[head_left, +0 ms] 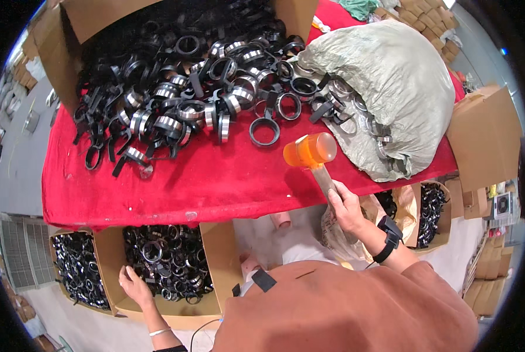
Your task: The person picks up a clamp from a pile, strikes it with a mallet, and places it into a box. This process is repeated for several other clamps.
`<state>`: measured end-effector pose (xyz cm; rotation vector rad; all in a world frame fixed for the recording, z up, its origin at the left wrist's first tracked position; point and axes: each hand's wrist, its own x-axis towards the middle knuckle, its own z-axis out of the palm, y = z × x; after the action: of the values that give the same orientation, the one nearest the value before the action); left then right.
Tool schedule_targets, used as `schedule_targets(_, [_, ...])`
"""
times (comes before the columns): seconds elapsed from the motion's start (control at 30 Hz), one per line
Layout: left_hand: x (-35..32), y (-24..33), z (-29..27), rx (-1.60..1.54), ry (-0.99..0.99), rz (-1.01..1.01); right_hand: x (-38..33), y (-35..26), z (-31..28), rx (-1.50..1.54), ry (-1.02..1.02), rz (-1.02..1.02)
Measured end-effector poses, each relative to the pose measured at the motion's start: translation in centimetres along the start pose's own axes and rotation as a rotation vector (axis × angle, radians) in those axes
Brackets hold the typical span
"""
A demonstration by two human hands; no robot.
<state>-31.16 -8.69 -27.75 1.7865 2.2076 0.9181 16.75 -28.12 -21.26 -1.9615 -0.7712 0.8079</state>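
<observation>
My right hand (pixel 347 206) is closed around the handle of a mallet (pixel 310 151) with a translucent orange head, held over the front edge of the red-covered table. Low on the left, my left hand (pixel 134 286) is at the rim of a cardboard box (pixel 211 270) of black and silver ring parts. Its fingers look loosely apart, and nothing shows in them. A large pile of black clamp-like rings with silver bands (pixel 174 111) spreads over the table. One black ring (pixel 264 131) lies flat near the mallet head.
A grey sack (pixel 391 88) with more rings at its mouth lies on the right of the red cloth (pixel 227 186). An upright cardboard box (pixel 294 17) stands behind the pile. Other boxes of rings (pixel 80 267) sit below the table on both sides. A grey table (pixel 25 158) is at far left.
</observation>
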Motion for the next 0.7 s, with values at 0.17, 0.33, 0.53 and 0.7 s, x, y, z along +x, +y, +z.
schedule_targets(0.17, [-2.7, 15.8, 6.7, -0.404, -0.329, 0.452, 2.5, 3.5, -0.4, -0.031, 0.0, 0.082])
schedule_targets(0.33, [-7.3, 26.4, 10.5, -0.446, -0.566, 0.922, 6.0, 0.6, -4.2, -0.372, -0.051, -0.229])
schedule_targets(0.53, [-9.2, 29.6, 13.5, -0.387, -0.587, 1.007, 10.9, -0.7, -6.4, -0.912, 0.061, -0.707])
schedule_targets(0.7, [-8.4, 25.9, 14.9, -0.301, -0.478, 1.002, 5.3, -15.2, -8.6, 0.298, 0.054, -0.863])
